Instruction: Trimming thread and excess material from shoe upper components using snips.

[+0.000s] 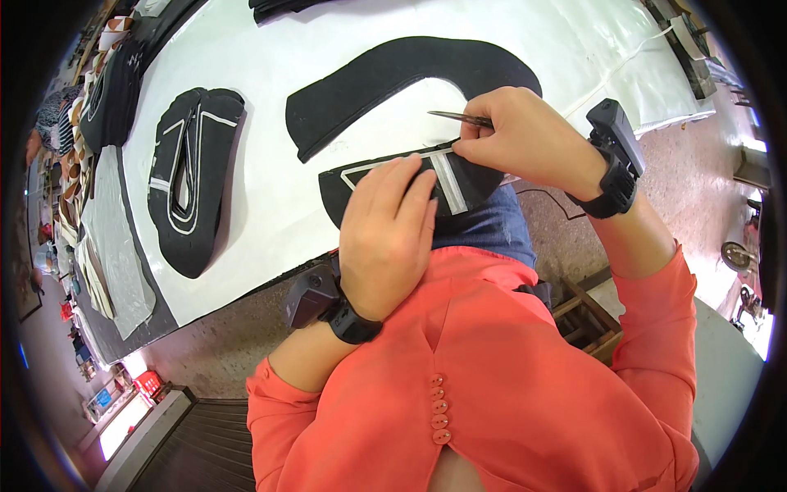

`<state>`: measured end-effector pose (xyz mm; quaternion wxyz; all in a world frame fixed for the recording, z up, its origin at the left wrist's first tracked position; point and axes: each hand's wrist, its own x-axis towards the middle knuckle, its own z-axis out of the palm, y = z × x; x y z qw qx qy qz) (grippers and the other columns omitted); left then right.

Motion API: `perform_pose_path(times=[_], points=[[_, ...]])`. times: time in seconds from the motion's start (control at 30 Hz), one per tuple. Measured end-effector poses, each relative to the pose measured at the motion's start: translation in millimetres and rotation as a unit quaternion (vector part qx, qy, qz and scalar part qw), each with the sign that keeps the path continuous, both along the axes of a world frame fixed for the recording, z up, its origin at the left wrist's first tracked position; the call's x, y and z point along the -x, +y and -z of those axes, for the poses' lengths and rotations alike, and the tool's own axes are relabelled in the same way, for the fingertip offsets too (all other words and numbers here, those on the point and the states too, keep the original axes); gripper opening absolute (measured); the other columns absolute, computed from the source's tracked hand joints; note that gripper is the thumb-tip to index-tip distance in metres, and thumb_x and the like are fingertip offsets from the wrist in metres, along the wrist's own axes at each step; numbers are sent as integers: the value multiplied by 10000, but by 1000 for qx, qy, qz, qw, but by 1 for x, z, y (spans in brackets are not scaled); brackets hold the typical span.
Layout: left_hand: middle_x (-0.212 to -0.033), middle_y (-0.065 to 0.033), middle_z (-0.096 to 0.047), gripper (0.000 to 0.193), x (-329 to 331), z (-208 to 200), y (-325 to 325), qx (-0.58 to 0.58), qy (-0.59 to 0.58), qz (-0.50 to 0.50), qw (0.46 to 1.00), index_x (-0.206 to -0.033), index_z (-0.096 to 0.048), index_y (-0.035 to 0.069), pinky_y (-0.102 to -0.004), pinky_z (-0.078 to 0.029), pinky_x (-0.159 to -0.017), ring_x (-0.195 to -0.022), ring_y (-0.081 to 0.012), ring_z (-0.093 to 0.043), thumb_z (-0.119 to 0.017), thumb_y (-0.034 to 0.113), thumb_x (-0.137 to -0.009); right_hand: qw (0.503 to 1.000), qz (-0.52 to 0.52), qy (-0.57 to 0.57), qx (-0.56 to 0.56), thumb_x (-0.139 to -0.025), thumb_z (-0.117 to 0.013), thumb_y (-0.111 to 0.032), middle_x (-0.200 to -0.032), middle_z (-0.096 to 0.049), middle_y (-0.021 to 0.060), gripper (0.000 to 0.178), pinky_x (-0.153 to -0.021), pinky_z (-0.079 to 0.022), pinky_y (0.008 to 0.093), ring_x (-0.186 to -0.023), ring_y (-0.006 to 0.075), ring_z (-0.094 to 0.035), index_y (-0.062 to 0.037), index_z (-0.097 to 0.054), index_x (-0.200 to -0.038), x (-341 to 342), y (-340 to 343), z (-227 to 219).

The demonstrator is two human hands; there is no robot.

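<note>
A black shoe-upper piece with white and silver-grey strips on it lies at the table's near edge, partly hidden under my left hand. My left hand rests on it with the fingers stretched out flat. My right hand is closed around a slim, pointed metal tool, whose tip points left; too little of it shows to tell scissors from tweezers. The right fingertips also meet the far edge of the piece. Just beyond lies a curved black piece, flat and without strips.
On the white-covered table, a stitched black upper with white lines stands to the left. Black pieces and clear plastic sheeting lie along the far left side. A wooden crate sits below at the right.
</note>
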<state>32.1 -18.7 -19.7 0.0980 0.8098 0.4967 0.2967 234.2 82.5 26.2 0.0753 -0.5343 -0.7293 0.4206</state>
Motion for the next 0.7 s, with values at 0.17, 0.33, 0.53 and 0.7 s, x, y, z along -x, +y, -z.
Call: perform_pose_path(times=[0.17, 0.33, 0.53, 0.7], points=[[-1246, -165, -648, 301, -17, 0, 8, -12, -21, 63, 998, -1136, -673, -21, -446, -535, -952, -1116, -364, -644, -708, -5, -837, 1000, -14, 16, 0, -806, -653, -174, -604, -642, 163, 215, -553, -538, 332, -533, 253, -683, 38, -681, -786, -3, 2, 2], [-1210, -157, -655, 269, -19, 2, 13, -32, 12, 62, 998, -1096, -672, -13, -445, -540, -938, -1105, -358, -649, -711, -8, -830, 996, -65, 31, -50, -801, -654, -165, -667, -662, 165, 204, -599, -531, 346, -589, 275, -676, 38, -681, -796, -16, 7, 7], [-1214, -139, -660, 259, -20, 0, 13, -35, 28, 64, 997, -1072, -667, -1, -441, -529, -931, -1103, -341, -641, -712, -6, -817, 996, -43, 10, -78, -778, -673, -216, -698, -657, 180, 242, -641, -520, 393, -644, 340, -656, 25, -690, -790, -17, 9, 8], [-1231, -101, -664, 225, -23, -6, 19, -37, 60, 73, 995, -1052, -657, 23, -438, -492, -936, -1105, -317, -619, -701, 28, -831, 992, -74, 9, -98, -805, -704, -190, -642, -569, 135, 247, -594, -460, 329, -601, 216, -566, 50, -644, -800, -21, 13, 15]])
